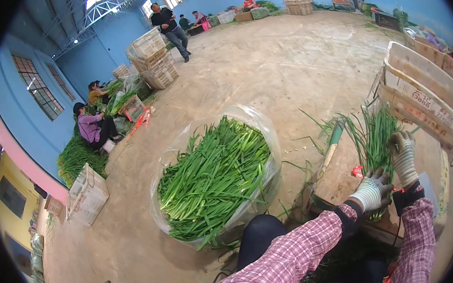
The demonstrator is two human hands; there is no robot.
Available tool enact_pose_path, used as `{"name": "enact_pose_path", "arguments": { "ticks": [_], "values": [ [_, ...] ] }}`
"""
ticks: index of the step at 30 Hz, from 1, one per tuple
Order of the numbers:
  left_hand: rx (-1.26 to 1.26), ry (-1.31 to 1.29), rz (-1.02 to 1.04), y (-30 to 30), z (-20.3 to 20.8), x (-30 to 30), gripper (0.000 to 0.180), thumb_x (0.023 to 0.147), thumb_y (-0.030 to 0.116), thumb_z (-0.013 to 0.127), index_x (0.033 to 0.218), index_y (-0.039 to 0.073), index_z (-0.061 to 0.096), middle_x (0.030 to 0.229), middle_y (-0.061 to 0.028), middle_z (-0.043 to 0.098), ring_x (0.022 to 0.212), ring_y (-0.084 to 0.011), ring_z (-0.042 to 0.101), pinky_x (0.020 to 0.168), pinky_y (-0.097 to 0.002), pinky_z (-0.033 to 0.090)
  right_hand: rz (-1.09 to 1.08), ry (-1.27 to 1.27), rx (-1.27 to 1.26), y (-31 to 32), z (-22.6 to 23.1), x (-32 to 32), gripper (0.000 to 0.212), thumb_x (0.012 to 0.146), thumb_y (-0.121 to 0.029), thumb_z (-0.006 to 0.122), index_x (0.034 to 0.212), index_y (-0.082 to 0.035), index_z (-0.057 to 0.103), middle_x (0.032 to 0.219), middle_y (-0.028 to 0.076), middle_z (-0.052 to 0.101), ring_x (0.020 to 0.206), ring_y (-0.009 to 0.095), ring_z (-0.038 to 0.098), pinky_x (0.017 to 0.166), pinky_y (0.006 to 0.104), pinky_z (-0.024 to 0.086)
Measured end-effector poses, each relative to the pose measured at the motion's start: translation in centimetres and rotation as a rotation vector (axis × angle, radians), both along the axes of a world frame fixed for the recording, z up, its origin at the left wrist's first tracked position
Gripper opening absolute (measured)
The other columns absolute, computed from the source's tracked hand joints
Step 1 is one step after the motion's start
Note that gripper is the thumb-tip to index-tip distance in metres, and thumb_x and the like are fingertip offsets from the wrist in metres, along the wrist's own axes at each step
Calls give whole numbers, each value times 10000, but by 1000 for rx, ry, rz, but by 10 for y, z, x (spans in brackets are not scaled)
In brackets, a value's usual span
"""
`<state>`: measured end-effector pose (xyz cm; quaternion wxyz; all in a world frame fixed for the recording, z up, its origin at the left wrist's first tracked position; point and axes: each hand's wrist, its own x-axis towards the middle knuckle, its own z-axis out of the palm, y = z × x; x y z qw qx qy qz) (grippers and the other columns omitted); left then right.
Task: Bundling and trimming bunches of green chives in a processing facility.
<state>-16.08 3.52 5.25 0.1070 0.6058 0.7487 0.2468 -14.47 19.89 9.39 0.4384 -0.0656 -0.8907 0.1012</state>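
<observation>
At three o'clock in the view, a bunch of long green stalks [370,138] stands over the wooden surface [334,186]; the left hand [371,192] has its gloved fingers wrapped round the lower part, while the right hand [404,159], at two o'clock from it, meets the leaves, its grip impossible to tell; at nine o'clock sits a clear plastic bag [274,153] of greens [213,177]

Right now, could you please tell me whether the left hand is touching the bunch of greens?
Touching: the head view shows the left hand closed across the lower part of the bunch, which emerges above and below it.
</observation>
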Motion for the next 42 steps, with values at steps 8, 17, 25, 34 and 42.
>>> {"name": "enact_pose_path", "arguments": {
  "ticks": [8,17,25,34,42],
  "values": [
    [20,57,20,5,9,-26,422,780,356,666,1135,129,660,1248,-187,566,1117,-389,543,917,-480,463,-2,238,-663,56,88,-69,288,899,-262,592,998,6,627,735,126,606,660,230,571,637,358,463],
    [8,225,11,6,-27,-26,565,865,534,573,1346,239,543,1463,-136,409,1389,-385,305,1127,-580,211,528,-1054,-625,-47,143,87,239,905,-108,616,1119,-16,667,807,55,698,800,134,674,738,273,547],
    [286,-80,80,-30,25,-71,382,952,275,556,1322,180,576,1447,-139,459,1414,-340,295,1169,-435,220,-107,-626,-1180,-44,-1,139,345,890,-276,626,1020,44,614,750,106,656,629,154,634,586,285,517],
    [109,100,507,-263,92,-153,284,945,176,594,1186,36,646,1108,-94,698,1024,-134,621,892,-289,487,-274,-489,-729,-19,-87,137,224,896,-138,614,1057,16,637,976,150,649,731,213,633,626,318,496],
    [-53,5,1011,-460,-6,-193,231,895,71,585,1103,40,681,959,-93,720,861,-136,652,787,-286,509,473,-449,-649,-141,-64,-2,137,894,-35,623,1020,4,661,921,104,690,824,153,635,740,285,501]
  ]
}}
